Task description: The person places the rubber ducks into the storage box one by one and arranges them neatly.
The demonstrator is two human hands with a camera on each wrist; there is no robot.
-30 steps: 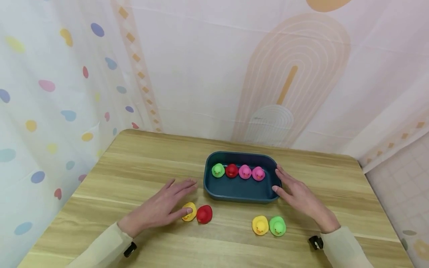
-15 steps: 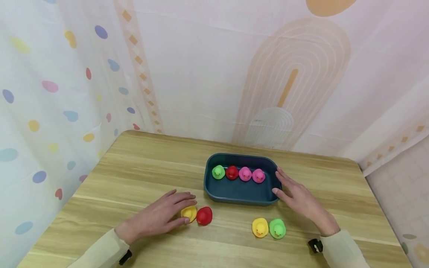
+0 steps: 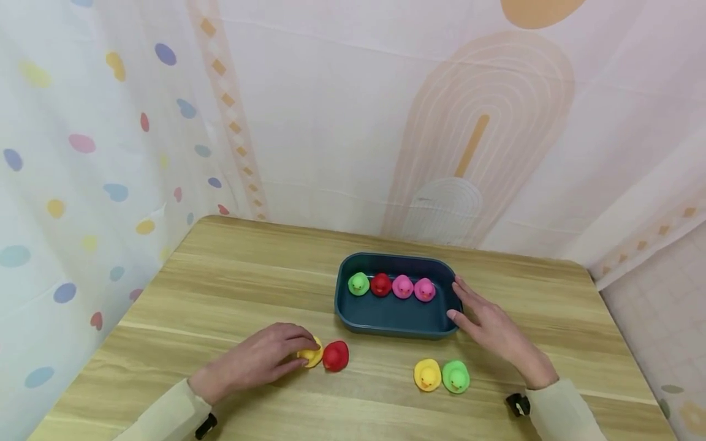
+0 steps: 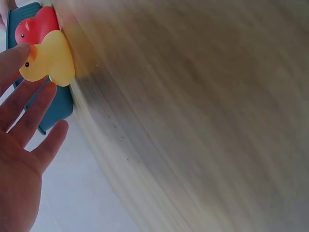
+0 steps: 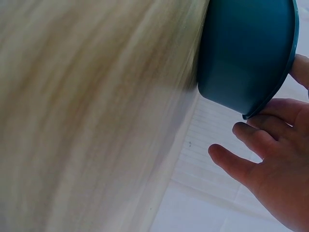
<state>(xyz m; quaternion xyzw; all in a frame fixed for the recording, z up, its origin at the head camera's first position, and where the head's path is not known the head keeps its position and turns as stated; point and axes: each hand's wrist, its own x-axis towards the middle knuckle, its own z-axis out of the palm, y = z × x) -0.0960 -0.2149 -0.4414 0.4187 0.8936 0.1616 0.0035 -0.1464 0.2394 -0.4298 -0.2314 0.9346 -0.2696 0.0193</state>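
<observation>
My left hand (image 3: 267, 354) is at a yellow rubber duck (image 3: 315, 356) on the table, thumb and forefinger closing around it. In the left wrist view the thumb touches the beak of that yellow duck (image 4: 60, 55), while the other fingers spread out. A red rubber duck (image 3: 336, 356) sits right beside it. My right hand (image 3: 496, 327) rests at the right end of a dark teal bin (image 3: 397, 331), fingers fairly straight along its rim. Seen from the right wrist, the fingertips (image 5: 275, 108) meet the edge of the bin.
Inside the bin stands a row of ducks: green (image 3: 359, 284), red (image 3: 380, 285) and two pink (image 3: 413, 289). In front of it on the wooden table (image 3: 248, 269) are another yellow duck (image 3: 427, 375) and a green one (image 3: 456, 376). Patterned curtains (image 3: 331, 122) hang behind.
My left hand has come down onto the yellow duck, its fingers drawing in around it. The right hand stays at the bin's end.
</observation>
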